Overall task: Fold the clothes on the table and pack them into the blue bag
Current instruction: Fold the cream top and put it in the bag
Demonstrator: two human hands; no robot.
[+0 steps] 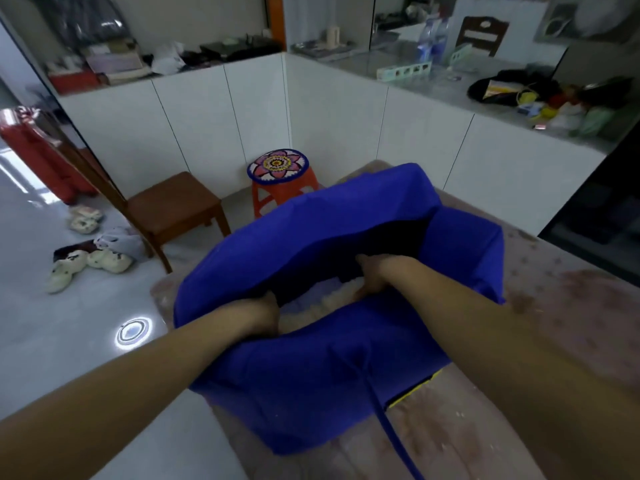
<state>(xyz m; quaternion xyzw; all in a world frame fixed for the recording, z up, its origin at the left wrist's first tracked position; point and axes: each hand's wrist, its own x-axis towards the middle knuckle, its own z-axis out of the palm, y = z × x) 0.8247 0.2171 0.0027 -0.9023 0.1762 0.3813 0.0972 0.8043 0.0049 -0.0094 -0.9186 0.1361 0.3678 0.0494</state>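
Note:
The blue bag [311,393] stands open on the table [571,323], its mouth facing me. Both my hands reach down into it. My left hand [263,313] grips the near left edge of a dark folded garment [391,240] inside the bag. At the middle of that garment, my right hand [372,277] holds it and presses it down. Under the dark garment lies a pale cream-coloured piece of clothing [332,299]. The fingers of both hands are partly hidden by the cloth and the bag's rim. A blue strap [391,427] hangs from the bag towards me.
A yellow-edged dark thing [415,389] pokes out from under the bag's near right side. A wooden chair [173,209] and an orange stool [280,181] stand on the floor to the left beyond the table. Shoes [86,261] lie on the floor.

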